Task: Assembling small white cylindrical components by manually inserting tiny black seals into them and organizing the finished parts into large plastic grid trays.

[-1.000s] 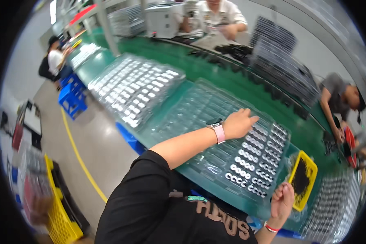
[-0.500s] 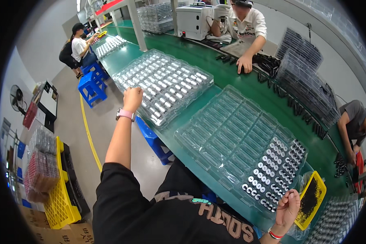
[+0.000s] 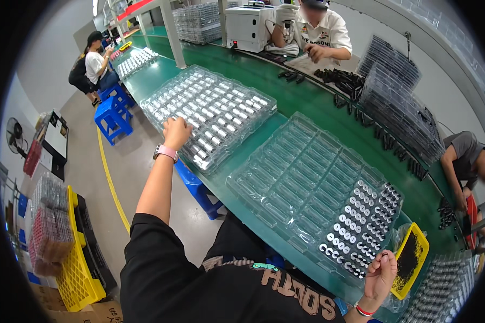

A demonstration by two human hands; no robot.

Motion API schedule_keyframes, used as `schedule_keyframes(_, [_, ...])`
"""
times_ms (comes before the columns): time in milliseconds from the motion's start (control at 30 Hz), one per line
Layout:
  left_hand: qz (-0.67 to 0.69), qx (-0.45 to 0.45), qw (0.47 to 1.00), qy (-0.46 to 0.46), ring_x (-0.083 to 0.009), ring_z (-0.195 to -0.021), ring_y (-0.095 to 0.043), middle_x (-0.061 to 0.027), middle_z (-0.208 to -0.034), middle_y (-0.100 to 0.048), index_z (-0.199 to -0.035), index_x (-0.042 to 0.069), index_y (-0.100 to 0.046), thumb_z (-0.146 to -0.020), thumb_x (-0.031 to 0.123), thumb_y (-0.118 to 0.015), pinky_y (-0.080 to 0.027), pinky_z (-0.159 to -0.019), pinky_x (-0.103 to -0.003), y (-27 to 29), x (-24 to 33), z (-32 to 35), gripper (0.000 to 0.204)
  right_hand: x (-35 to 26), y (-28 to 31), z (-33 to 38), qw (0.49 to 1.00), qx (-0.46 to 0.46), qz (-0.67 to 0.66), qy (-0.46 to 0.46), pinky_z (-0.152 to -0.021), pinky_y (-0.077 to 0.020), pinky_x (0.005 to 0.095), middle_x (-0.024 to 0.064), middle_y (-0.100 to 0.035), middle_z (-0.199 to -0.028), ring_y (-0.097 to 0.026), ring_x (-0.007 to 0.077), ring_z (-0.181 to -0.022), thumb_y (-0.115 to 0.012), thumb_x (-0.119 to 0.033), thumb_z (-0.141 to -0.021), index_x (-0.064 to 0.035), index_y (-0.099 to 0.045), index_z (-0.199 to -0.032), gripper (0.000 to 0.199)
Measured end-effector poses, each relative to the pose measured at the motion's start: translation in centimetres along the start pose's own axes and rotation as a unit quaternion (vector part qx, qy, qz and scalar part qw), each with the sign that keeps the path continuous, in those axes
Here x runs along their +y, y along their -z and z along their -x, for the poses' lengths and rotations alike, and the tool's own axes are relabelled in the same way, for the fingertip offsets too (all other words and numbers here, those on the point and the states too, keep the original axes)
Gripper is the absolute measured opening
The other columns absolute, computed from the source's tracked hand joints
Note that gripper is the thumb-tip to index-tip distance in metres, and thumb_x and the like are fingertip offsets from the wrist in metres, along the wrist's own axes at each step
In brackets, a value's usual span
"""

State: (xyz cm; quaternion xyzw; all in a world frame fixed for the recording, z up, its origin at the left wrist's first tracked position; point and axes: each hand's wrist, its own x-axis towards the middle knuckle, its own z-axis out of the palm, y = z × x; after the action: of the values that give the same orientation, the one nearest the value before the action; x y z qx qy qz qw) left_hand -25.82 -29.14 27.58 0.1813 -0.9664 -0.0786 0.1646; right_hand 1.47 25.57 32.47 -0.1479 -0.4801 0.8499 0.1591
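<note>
My left hand, with a pink watch strap on the wrist, reaches out to the near edge of a clear tray full of silvery cylinders. Its fingers curl down onto the front rows, and what they grip is hidden. A second clear blister tray lies in front of me on the green bench. Only its right end is filled, with dark silver-topped cylinders. My right hand is raised at that end with fingers curled in, beside a yellow dish of small black parts.
Across the green conveyor bench a person in white works near a white machine. Stacks of clear trays and loose black parts lie beyond. Another person bends at the right edge. Blue stools, a yellow crate and a yellow floor line lie left.
My left hand left the partly filled tray, swung left and now rests on the full tray's near edge. My right hand stayed by the yellow dish.
</note>
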Motion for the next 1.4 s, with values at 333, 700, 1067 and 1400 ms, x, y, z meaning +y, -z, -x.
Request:
schedule_keyframes(333, [0.255,0.133,0.954,-0.085,-0.0295,-0.079,-0.054,-0.0127,-0.084,-0.058,-0.083,0.003,-0.061,-0.073,0.017,-0.058,-0.045,-0.071,-0.038,-1.3,-0.5,-0.1,0.018,0.4,-0.2,-0.1,1.000,0.011,0.008,0.006,-0.047,-0.0385,0.0156,0.0078,-0.056,-0.076,-0.047,0.0078,-0.055,-0.055,-0.005,-0.084,-0.0015,-0.055,-0.095,0.012])
schedule_keyframes(700, [0.052,-0.069,0.993,-0.086,-0.0310,-0.069,-0.056,-0.0170,-0.075,-0.060,-0.077,-0.001,-0.060,-0.074,0.015,-0.053,-0.046,-0.065,-0.038,1.5,1.6,1.2,0.018,0.7,0.9,0.1,1.000,0.021,0.005,-0.003,-0.047,-0.0381,0.0154,0.0089,-0.055,-0.076,-0.045,0.0086,-0.055,-0.054,-0.004,-0.084,-0.0007,-0.055,-0.096,0.012])
schedule_keyframes(1067, [0.694,-0.153,0.700,0.066,-0.0041,-0.041,-0.031,0.0011,-0.071,-0.043,-0.109,0.006,-0.051,-0.088,0.024,-0.042,-0.024,-0.034,-0.019,6.6,10.0,7.0,0.029,0.6,-4.2,-2.0,0.995,-0.027,0.075,-0.066,-0.048,-0.0406,0.0180,0.0103,-0.061,-0.073,-0.049,0.0098,-0.053,-0.056,-0.002,-0.081,0.0042,-0.061,-0.092,0.014])
schedule_keyframes(1400, [0.597,-0.613,0.469,-0.219,-0.0068,-0.045,-0.040,-0.0069,-0.082,-0.056,-0.118,-0.001,-0.047,-0.087,0.005,-0.044,-0.034,-0.041,-0.017,9.4,25.6,23.9,0.032,0.2,-5.7,0.3,0.978,-0.100,0.174,-0.057,-0.047,-0.0416,0.0170,0.0088,-0.061,-0.070,-0.051,0.0083,-0.053,-0.056,0.001,-0.080,0.0027,-0.062,-0.091,0.012])
